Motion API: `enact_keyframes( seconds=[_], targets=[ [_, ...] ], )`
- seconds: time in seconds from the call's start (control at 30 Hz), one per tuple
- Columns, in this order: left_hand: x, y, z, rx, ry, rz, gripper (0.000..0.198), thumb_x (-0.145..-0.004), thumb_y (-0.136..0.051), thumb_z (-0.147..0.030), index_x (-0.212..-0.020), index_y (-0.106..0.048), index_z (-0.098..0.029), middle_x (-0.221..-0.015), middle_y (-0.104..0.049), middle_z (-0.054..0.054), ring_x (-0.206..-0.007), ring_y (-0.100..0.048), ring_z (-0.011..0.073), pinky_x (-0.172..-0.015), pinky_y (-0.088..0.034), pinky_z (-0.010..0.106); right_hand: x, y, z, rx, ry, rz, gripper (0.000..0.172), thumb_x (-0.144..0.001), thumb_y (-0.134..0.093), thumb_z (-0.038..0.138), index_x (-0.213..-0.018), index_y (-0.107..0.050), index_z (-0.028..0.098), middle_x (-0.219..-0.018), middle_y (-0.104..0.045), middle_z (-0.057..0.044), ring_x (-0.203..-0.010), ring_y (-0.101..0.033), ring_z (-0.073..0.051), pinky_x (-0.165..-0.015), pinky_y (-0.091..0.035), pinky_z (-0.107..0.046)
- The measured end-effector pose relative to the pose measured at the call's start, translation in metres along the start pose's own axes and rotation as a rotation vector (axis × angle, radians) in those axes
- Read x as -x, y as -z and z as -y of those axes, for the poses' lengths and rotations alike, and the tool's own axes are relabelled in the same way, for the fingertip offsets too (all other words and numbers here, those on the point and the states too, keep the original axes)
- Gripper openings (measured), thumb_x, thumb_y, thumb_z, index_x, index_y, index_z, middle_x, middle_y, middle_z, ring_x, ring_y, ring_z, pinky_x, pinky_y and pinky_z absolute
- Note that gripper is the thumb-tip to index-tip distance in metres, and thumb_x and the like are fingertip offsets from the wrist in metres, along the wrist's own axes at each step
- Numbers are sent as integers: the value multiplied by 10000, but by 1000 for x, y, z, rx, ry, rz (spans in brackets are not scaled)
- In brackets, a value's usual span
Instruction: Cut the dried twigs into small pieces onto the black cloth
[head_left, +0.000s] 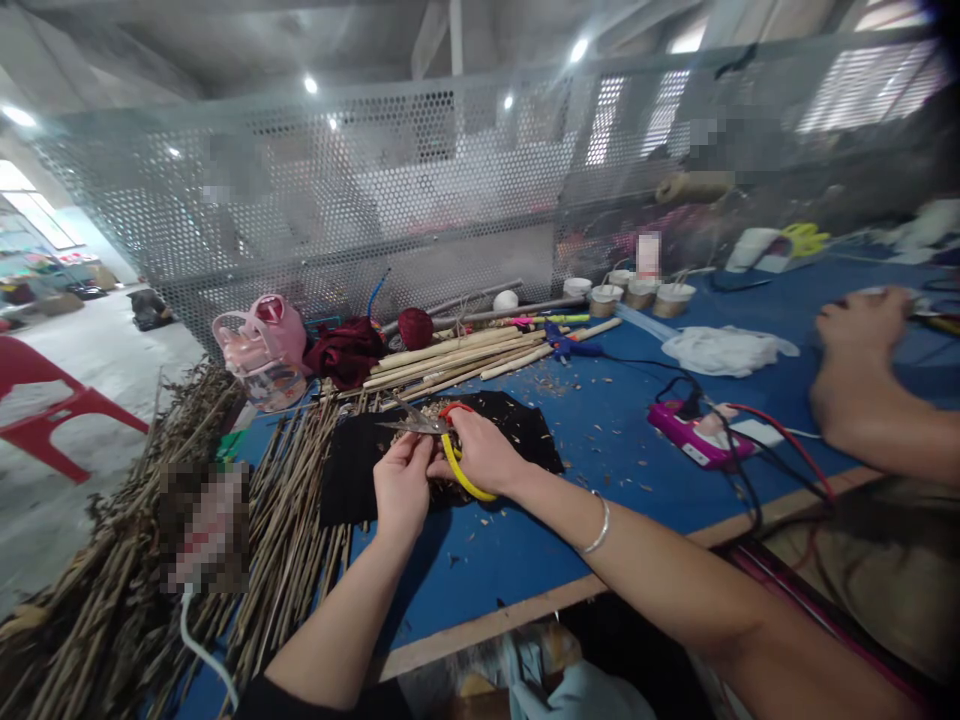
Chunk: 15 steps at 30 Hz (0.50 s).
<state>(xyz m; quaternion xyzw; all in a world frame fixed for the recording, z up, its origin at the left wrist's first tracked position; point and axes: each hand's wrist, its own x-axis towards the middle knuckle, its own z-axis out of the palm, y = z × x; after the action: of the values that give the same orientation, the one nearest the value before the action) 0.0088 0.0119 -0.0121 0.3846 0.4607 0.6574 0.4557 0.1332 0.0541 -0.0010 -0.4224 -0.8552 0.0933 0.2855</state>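
Right hand (484, 450) wraps around the orange-and-yellow looped handles of a pair of steel-bladed scissors (442, 430), fingers through the loops; the blades point left over the middle of a black cloth mat (517, 430) that lies on the blue-topped workbench (630, 450).

Left hand (401, 485) sits just beside the right, fingers curled and pinching something small near the blade tips. What it pinches is hidden by the fingers; cannot tell whether it is a twig end or a shaving.

Pale chips (431, 410) lie scattered on the mat under the blades.

A large heap of thin brown dry twigs (292, 500) lies to the left, touching the mat's edge. Peeled pale wooden sticks (457, 355) lie beyond the mat.

Handling judgement: the twigs look light, stiff and brittle, likely to snap rather than bend. Best held close to the cut, between thumb and fingertips. Scissors look rigid, handles the only safe hold.

Another person's hand (862, 325) rests at far right, well apart.
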Motion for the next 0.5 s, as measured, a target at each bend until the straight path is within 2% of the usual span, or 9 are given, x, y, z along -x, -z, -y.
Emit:
enact_keyframes(
  seconds=[0.13, 0.4, 0.5],
  targets=[
    [1, 0, 0, -27, -25, -23, 237, -694, -642, -311, -840, -677, -127, -837, -680, 60, -750, -612, 155, -714, -476, 262, -1, 2, -1, 19, 22, 11, 546, -626, -605, 629, -873, -446, 169, -812, -558, -60, -747, -530, -202, -653, -390, -304],
    [2, 2, -1, -66, -47, -43, 257, -698, -635, -317, -867, -676, -128, -792, -681, 50, -699, -607, 147, -678, -473, 251, -1, 4, -1, 20, 27, 15, 637, -592, -620, 644, -974, -447, 165, -943, -548, -100, -887, -516, -241, -742, -379, -341],
    [2, 4, 0, -129, -66, -34, 263, -699, -632, -324, -871, -688, -133, -818, -691, 60, -752, -616, 170, -718, -472, 266, -1, 3, -2, 16, -2, 44, 596, -598, -616, 646, -923, -458, 172, -880, -569, -78, -816, -542, -222, -684, -372, -303]
  ],
)
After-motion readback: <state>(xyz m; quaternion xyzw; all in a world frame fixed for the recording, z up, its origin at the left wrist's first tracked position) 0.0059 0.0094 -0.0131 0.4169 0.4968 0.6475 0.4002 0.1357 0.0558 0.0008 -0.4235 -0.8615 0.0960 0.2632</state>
